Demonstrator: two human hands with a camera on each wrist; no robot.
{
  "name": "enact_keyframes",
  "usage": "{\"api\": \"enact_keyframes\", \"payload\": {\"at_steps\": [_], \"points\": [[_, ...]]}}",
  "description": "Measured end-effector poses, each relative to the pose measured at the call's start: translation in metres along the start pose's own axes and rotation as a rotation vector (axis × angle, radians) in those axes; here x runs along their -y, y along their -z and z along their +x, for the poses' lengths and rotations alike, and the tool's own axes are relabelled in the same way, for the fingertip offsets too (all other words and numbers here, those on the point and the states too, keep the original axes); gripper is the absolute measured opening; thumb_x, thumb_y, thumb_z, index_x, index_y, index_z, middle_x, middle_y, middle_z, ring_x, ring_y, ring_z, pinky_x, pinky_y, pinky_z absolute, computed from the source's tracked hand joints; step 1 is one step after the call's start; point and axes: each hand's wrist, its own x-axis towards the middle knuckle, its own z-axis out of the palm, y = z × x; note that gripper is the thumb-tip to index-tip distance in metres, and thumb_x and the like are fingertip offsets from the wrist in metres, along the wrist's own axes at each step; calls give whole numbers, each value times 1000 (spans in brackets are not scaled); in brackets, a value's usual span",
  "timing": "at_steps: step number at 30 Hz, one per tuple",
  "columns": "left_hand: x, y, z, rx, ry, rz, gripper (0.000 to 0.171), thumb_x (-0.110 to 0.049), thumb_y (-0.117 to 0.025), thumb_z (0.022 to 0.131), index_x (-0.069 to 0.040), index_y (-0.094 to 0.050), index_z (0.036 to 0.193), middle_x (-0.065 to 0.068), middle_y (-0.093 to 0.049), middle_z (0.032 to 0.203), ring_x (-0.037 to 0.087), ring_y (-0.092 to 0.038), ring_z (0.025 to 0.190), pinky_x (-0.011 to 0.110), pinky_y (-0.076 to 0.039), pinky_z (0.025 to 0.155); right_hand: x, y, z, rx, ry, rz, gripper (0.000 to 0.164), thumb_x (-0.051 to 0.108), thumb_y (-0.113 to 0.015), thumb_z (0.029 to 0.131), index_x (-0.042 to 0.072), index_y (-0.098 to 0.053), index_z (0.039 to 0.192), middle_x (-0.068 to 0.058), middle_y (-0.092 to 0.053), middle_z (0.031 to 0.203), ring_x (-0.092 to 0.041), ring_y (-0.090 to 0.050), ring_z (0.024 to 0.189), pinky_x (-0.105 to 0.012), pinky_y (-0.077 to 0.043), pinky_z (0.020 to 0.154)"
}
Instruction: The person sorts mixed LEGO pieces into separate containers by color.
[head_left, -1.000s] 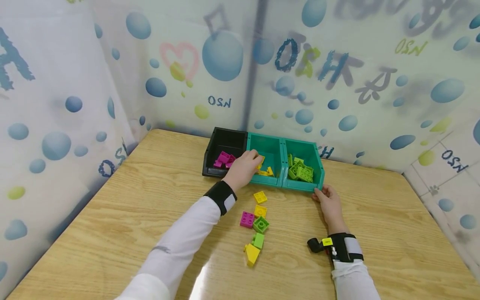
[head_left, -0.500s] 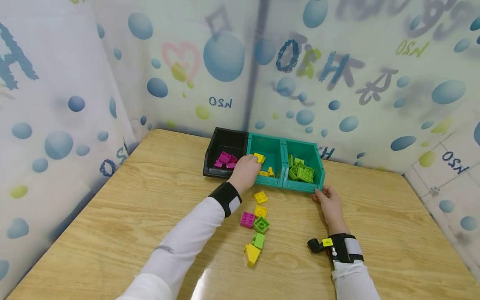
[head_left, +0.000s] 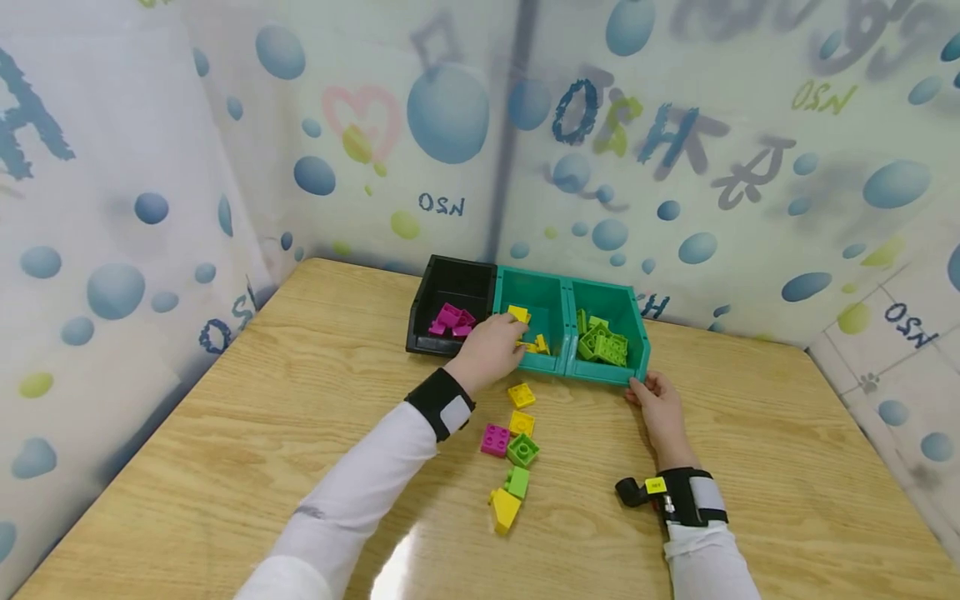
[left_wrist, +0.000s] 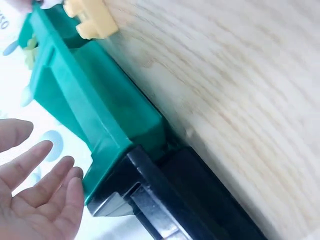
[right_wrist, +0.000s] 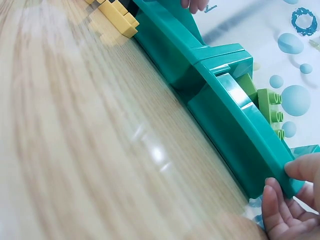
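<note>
My left hand (head_left: 487, 350) is over the front edge of the middle teal bin (head_left: 542, 361), and part of that bin is hidden behind it. In the left wrist view its fingers (left_wrist: 30, 162) are spread and loosely bent, with nothing between them. A yellow building brick (head_left: 517, 314) lies in this bin just beyond the fingertips, with more yellow bricks (head_left: 540, 343) near the front. My right hand (head_left: 663, 417) pinches the front right corner of the right teal bin (right_wrist: 235, 145), thumb on the rim and fingers outside. Green bricks (head_left: 603, 343) fill part of that bin.
Left of the teal bins, joined in a row, stands a black bin (head_left: 455, 279) with magenta bricks (head_left: 450, 317). Before them on the table lie two yellow bricks (head_left: 521, 395), a magenta brick (head_left: 495, 439), two green bricks (head_left: 522, 450) and a sloped yellow brick (head_left: 504, 510).
My left hand has let go of the yellow brick, which now lies in the middle bin, and has drawn slightly back. The right hand stays at the bin's corner.
</note>
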Motion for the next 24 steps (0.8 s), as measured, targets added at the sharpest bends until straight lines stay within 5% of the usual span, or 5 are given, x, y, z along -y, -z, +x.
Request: {"api": "enact_keyframes", "payload": {"at_steps": [11,24], "points": [[4,0,-31,-21,-29,-185,26,-19,-62,92,-5,-65,113,9,-65,112,24,-60,103,35,-50,90,1,0,0,-6,-5,-7,32,12,-48,98,-8,-45,124,7,-49,87,7,-55,71,-9,-48,70],[-3,4,-65,140,-47,-377,27,-15,-64,90,-3,-64,115,10,-63,116,25,-57,107,36,-47,95,3,0,-1,0,-14,-13,32,12,-47,99,-8,-44,124,6,-49,88,8,-55,72,-9,-47,71]]}}
